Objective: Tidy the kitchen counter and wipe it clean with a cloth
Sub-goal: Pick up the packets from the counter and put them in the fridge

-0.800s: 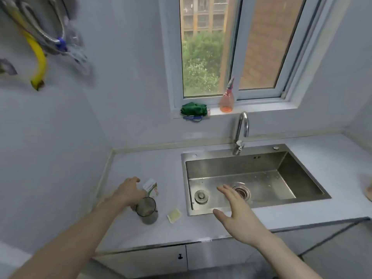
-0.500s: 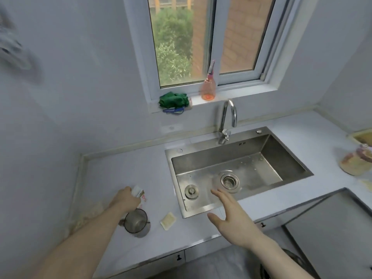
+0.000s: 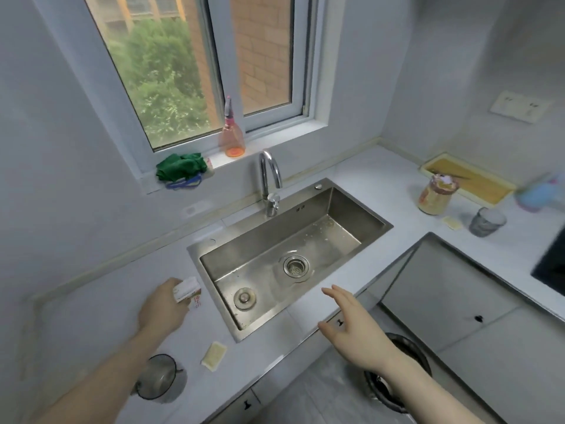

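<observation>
My left hand [image 3: 162,310] grips a small white carton [image 3: 187,289] with red print, held just above the pale counter [image 3: 101,319] left of the steel sink [image 3: 360,218]. A grey metal cup [image 3: 159,379] stands by my left forearm, and a small yellow packet [image 3: 214,354] lies on the counter beside it. My right hand [image 3: 351,325] hovers with fingers spread over the counter's front edge, holding nothing. A green cloth [image 3: 180,168] lies bunched on the window sill.
A pink spray bottle [image 3: 231,134] stands on the sill behind the tap [image 3: 269,179]. To the right sit a jar [image 3: 435,194], a yellow tray [image 3: 467,177], a grey cup [image 3: 486,221] and another small packet [image 3: 452,222]. A dark bin [image 3: 400,374] stands on the floor below.
My left hand has closed on the white carton and lifted it away from the metal cup. My view has swung right and down, bringing the right counter and floor bin into sight.
</observation>
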`<action>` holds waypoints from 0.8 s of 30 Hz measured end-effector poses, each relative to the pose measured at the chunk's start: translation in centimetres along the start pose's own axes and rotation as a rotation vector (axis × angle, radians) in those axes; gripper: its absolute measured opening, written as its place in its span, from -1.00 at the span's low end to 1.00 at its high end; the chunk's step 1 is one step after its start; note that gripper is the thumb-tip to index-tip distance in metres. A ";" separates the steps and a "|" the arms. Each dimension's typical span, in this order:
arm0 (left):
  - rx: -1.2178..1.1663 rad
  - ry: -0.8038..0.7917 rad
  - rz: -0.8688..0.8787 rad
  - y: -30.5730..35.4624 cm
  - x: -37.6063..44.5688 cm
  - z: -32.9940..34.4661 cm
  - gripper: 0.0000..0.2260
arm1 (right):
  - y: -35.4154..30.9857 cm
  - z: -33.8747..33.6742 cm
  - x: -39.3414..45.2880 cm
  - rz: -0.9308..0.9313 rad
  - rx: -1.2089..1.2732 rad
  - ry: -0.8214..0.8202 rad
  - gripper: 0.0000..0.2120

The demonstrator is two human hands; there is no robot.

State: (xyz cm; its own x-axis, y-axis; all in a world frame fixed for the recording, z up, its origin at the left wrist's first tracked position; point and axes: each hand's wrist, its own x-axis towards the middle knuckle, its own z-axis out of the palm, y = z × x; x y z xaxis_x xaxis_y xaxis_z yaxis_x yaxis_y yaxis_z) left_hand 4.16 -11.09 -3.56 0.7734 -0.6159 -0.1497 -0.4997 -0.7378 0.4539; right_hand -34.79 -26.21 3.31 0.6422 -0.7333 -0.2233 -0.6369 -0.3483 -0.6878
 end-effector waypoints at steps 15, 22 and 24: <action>-0.124 -0.279 0.734 35.6 -19.2 8.4 -0.77 | 16.0 -15.3 -19.1 0.238 0.050 0.371 -0.38; -0.160 -0.459 1.009 48.7 -30.2 15.0 -0.73 | 24.7 -20.6 -31.9 0.431 0.102 0.576 -0.38; -0.133 -0.506 1.092 52.0 -33.0 16.7 -0.73 | 26.6 -21.7 -35.0 0.483 0.119 0.635 -0.39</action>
State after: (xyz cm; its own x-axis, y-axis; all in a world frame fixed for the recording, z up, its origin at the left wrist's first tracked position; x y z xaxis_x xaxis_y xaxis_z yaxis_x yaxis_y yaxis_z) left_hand -53.86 -33.74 10.28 -0.2857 -0.9567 0.0555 -0.7273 0.2542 0.6375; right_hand -83.46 -22.52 7.81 -0.0806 -0.9913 -0.1043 -0.7097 0.1306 -0.6923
